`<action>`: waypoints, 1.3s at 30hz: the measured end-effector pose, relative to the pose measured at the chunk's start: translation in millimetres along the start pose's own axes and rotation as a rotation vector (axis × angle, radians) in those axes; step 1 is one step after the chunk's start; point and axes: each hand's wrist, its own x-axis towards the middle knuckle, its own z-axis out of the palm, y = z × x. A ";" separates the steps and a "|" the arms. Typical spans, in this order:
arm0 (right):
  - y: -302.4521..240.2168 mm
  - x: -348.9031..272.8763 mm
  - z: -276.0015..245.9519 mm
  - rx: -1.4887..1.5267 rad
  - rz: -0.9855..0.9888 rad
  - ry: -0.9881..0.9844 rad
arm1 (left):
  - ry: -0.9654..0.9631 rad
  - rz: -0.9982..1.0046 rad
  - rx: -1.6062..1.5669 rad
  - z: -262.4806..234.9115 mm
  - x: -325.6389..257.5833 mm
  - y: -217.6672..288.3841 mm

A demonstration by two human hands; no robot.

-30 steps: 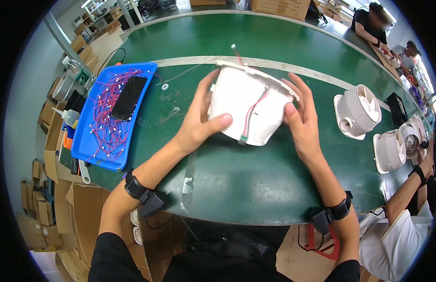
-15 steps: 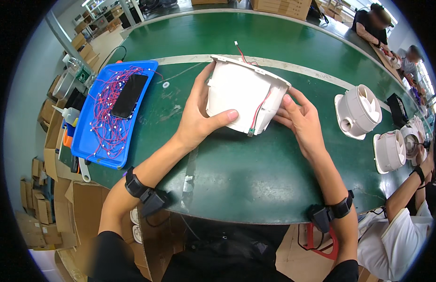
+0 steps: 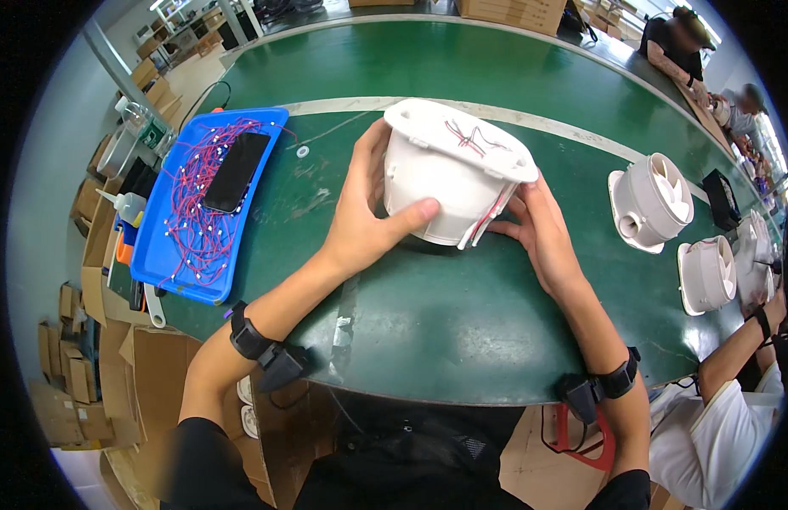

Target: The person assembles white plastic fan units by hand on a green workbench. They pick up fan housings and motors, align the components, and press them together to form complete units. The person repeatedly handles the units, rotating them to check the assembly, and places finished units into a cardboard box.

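Observation:
A white plastic fan housing [image 3: 449, 189] is held above the green table, its flat flange tilted up and toward me. Red, black and white wires [image 3: 474, 140] lie across the flange, and more run down the right side of the body. My left hand [image 3: 364, 204] grips the left side, thumb pressed on the front wall and fingers partly hidden behind. At the right corner of the flange, my right hand [image 3: 542, 234] supports the housing, its fingers curled near the wired side and partly hidden.
A blue tray [image 3: 226, 285] of red wire leads with a black phone [image 3: 237, 172] lies left, beside a squeeze bottle [image 3: 126, 206]. Two similar fan housings [image 3: 653, 204] [image 3: 708, 272] stand right, near a co-worker's arm [image 3: 729, 365]. A small white ring [image 3: 303, 151] lies on the green table [image 3: 428, 340].
The fan housing has tipped so its flange now faces up toward me, showing wires on top. My right hand has shifted slightly along its right side. The co-worker at right moved a little.

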 end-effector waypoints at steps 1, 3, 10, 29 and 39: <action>-1.9 -0.3 0.9 -0.037 -0.014 -0.010 | -0.003 -0.029 -0.033 -1.7 -0.2 0.9; -3.1 -0.5 0.8 -0.109 -0.033 -0.019 | -0.011 -0.086 -0.103 -3.3 1.1 5.7; -1.4 -0.5 -3.1 -0.129 -0.053 -0.047 | 0.003 -0.068 -0.151 -3.1 0.9 8.6; 0.5 -3.4 -10.5 -0.305 -0.464 -0.092 | -0.141 0.032 0.221 -17.3 -17.5 4.0; 4.0 2.5 -13.7 -0.367 -0.420 -0.034 | -0.063 -0.047 0.091 -18.5 -11.5 4.5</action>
